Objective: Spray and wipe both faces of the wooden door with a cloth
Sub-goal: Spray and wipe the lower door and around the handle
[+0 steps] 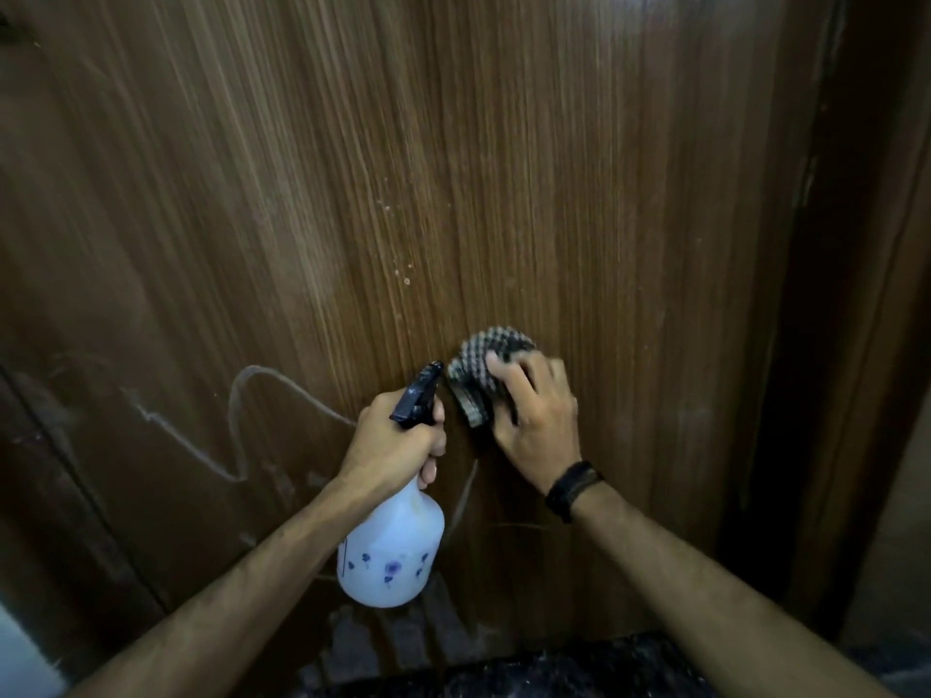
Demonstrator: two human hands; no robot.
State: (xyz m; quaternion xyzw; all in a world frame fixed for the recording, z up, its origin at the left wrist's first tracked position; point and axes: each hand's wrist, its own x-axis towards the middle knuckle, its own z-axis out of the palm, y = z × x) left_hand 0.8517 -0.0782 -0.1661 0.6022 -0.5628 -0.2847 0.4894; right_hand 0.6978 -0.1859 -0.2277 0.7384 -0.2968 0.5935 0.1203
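The brown wooden door (453, 168) fills the view, its grain running top to bottom. My left hand (393, 440) grips the neck of a white spray bottle (390, 551) with small purple flowers and a dark nozzle that points at the door. Just right of it, my right hand (536, 420) presses a folded checked cloth (483, 370) against the door's lower middle, fingers spread over it. A dark band sits on my right wrist.
Pale chalk-like scribbles (242, 420) mark the lower left of the door. The dark door frame (831, 345) runs down the right side. A dark speckled floor (554, 667) lies at the door's foot. Small white specks (405, 280) dot the middle of the door.
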